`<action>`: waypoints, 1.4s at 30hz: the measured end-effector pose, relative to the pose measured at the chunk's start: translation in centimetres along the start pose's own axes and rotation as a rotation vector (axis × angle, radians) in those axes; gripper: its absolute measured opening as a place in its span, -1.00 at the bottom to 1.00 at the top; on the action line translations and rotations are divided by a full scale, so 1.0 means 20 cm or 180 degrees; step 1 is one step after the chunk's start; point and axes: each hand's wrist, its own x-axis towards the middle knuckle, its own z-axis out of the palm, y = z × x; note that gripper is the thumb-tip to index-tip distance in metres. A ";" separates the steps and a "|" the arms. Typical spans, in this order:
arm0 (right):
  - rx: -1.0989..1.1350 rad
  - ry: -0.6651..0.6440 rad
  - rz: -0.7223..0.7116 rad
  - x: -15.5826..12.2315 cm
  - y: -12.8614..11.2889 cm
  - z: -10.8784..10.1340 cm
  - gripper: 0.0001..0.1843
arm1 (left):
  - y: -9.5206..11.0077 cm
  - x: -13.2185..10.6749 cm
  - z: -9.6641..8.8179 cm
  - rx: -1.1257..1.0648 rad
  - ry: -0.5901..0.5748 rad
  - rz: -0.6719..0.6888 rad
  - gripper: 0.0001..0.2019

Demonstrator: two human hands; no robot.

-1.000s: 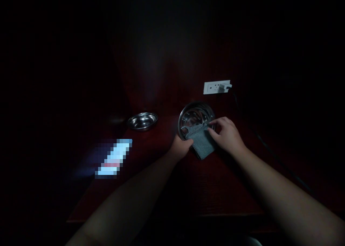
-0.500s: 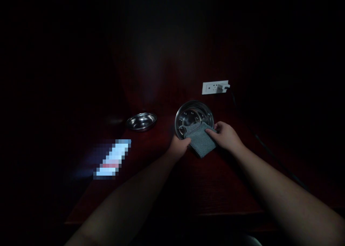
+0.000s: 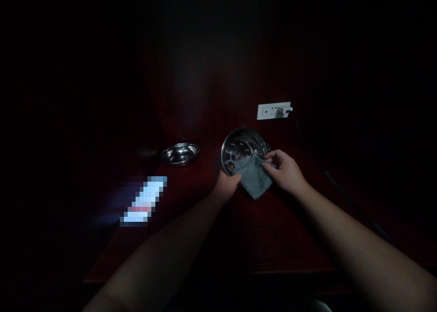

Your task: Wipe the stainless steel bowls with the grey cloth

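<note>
A shiny steel bowl (image 3: 241,146) is tipped up toward me on the dark red table (image 3: 259,230). My left hand (image 3: 226,186) is closed on its near left rim. A grey knitted cloth (image 3: 253,177) hangs over the bowl's near edge, partly inside it. My right hand (image 3: 286,171) pinches the cloth's right side, fingers curled on it and on the rim.
A second, shallow steel bowl (image 3: 180,153) sits to the left. A lit, pixelated phone screen (image 3: 144,200) lies further left. A white power strip (image 3: 274,110) with a plug lies behind, its dark cable (image 3: 341,189) running along the right. The table's front edge is near me.
The bowl has tilted a little more upright and my right hand has shifted the cloth slightly along the rim. My left hand stays on the bowl.
</note>
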 end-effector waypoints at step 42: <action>-0.0486 0.0245 0.0352 0.01 0.05 0.02 -0.60 | 0.04 -0.06 0.01 0.0038 -0.0378 0.0246 -0.47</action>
